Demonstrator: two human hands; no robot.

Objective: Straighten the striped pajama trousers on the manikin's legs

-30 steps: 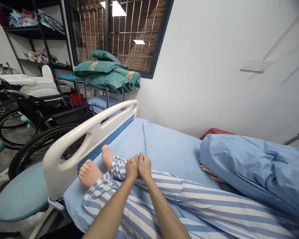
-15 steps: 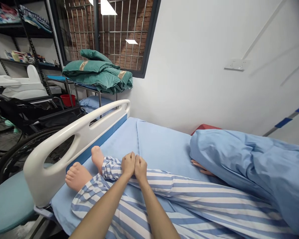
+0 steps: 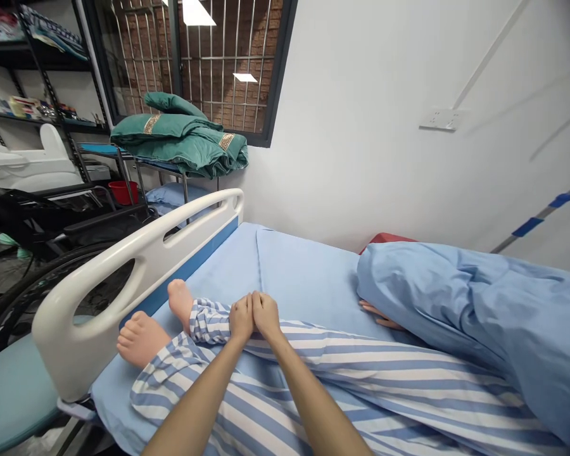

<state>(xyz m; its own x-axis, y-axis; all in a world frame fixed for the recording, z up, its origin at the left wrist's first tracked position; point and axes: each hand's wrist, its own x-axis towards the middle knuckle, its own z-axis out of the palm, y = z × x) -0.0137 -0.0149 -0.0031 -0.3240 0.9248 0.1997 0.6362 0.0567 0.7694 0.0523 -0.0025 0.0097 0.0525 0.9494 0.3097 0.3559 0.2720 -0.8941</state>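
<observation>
Striped trousers point(image 3: 399, 373) in blue and white cover the legs of a figure lying on the bed. My left hand point(image 3: 242, 318) is closed over the lower part of the far trouser leg point(image 3: 210, 322), just above the ankle. Right beside it, touching it, my right hand point(image 3: 266, 314) is closed on the same leg. The fingertips of both hands are hidden underneath. Beyond my left hand, the far bare foot point(image 3: 180, 305) points up, and the near bare foot point(image 3: 142, 339) rests closer to the footboard.
A white footboard point(image 3: 137, 253) bounds the bed's left end. A folded light-blue quilt point(image 3: 456, 304) covers the figure's upper part, with fingers point(image 3: 380, 315) showing below its edge. Behind stand a wheelchair point(image 3: 66, 228) and green folded bedding point(image 3: 180, 139). A wall runs along the far side.
The view has swung slightly right, so the surroundings sit further left. My hands stay on the trouser leg, with my right hand rolled slightly and pressed closer against the left.
</observation>
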